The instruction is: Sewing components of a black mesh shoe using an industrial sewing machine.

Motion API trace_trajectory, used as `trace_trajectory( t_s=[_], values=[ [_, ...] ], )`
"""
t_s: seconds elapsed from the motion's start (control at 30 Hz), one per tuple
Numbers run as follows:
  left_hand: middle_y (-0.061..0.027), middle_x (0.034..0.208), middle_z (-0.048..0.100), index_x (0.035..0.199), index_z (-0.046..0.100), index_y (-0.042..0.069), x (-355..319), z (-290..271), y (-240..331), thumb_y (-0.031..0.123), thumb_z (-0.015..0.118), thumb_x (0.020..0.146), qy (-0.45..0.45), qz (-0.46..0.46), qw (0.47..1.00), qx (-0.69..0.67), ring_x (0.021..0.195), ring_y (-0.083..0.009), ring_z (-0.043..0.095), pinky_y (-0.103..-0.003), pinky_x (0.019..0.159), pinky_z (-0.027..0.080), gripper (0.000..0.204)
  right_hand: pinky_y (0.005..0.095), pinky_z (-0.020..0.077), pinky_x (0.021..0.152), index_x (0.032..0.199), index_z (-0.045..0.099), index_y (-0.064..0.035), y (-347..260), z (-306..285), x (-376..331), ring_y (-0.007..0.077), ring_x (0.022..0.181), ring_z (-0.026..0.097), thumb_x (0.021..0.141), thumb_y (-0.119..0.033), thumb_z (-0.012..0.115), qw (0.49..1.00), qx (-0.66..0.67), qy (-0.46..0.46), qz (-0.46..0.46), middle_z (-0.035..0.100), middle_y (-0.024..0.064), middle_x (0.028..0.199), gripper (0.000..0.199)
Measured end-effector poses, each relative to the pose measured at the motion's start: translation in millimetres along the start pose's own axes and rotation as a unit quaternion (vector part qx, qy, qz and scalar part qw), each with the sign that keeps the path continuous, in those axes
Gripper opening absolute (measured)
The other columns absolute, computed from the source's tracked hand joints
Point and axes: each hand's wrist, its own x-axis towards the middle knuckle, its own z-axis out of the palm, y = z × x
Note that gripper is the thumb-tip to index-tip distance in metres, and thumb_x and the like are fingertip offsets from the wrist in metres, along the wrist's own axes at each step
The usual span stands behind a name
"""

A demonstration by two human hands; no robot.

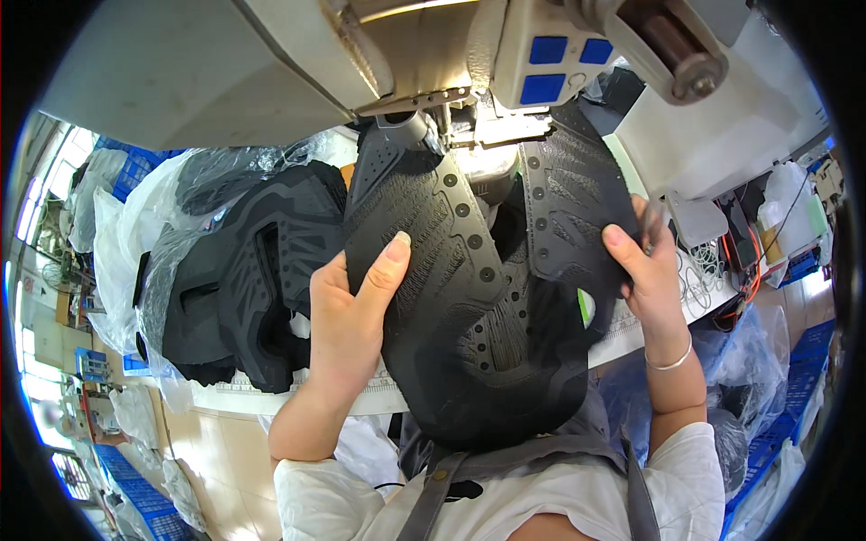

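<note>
Worktable [361, 402], black stack [239, 293] left | hands [347, 320] [653, 275] pinching black shoe upper [424, 270] | machine head [207, 81] overhanging its far end

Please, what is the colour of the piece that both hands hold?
Black; the held piece shows in the head view.

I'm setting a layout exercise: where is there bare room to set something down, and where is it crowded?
White tabletop shows in narrow strips: between the held black piece and right wrist, and before the stacked black pieces. The tan floor between blue crate and left sleeve looks roomier. Crowded: plastic bags at left, cables at right, machine housing ahead.
</note>
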Motion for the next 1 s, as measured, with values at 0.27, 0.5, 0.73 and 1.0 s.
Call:
trace_trajectory(
  t_s=[0.27, 0.5, 0.73, 1.0],
  values=[
    [-0.0069, 0.088, 0.061, 0.097, 0.057, -0.006, 11, -9, 4, 0.017, 0.057, 0.085, -0.019, 0.018, 0.997, 0.073, 0.075, -0.0082, 0.055, -0.021, 0.069, 0.045, 0.027, 0.0237, 0.0440, 0.075, 0.106, 0.052, 0.0065, -10, 0, -3, 0.0124, 0.082, 0.057, 0.082, -0.017, 0.060, 0.993, 0.115, 0.011, -0.011, 0.060, 0.0090, 0.095, 0.035],
    [-0.0074, 0.088, 0.061, 0.096, 0.057, -0.006, 25, -9, 10, 0.017, 0.057, 0.084, -0.025, 0.022, 0.997, 0.076, 0.075, -0.0090, 0.056, -0.021, 0.069, 0.046, 0.026, 0.0241, 0.0444, 0.076, 0.107, 0.052, 0.0069, -7, 7, 7, 0.0124, 0.082, 0.057, 0.082, -0.016, 0.059, 0.988, 0.151, 0.008, 0.005, 0.060, 0.0095, 0.095, 0.035],
    [-0.0083, 0.087, 0.061, 0.093, 0.057, -0.007, 43, -8, 15, 0.017, 0.061, 0.082, -0.014, 0.050, 0.996, 0.076, 0.073, -0.0106, 0.058, -0.022, 0.067, 0.047, 0.027, 0.0238, 0.0452, 0.074, 0.106, 0.053, 0.0051, -9, 9, 24, 0.0115, 0.081, 0.057, 0.083, -0.015, 0.058, 0.982, 0.182, -0.038, 0.018, 0.060, 0.0084, 0.094, 0.031],
    [-0.0099, 0.087, 0.062, 0.095, 0.056, -0.008, 61, -10, 19, 0.016, 0.061, 0.081, -0.019, 0.029, 0.998, 0.055, 0.073, -0.0118, 0.059, -0.023, 0.067, 0.047, 0.028, 0.0164, 0.0248, 0.033, 0.095, 0.052, -0.0019, -13, 21, 44, 0.0030, 0.038, 0.035, 0.084, -0.019, 0.056, 0.983, 0.184, -0.004, 0.026, 0.051, -0.0001, 0.065, 0.021]
  ],
)
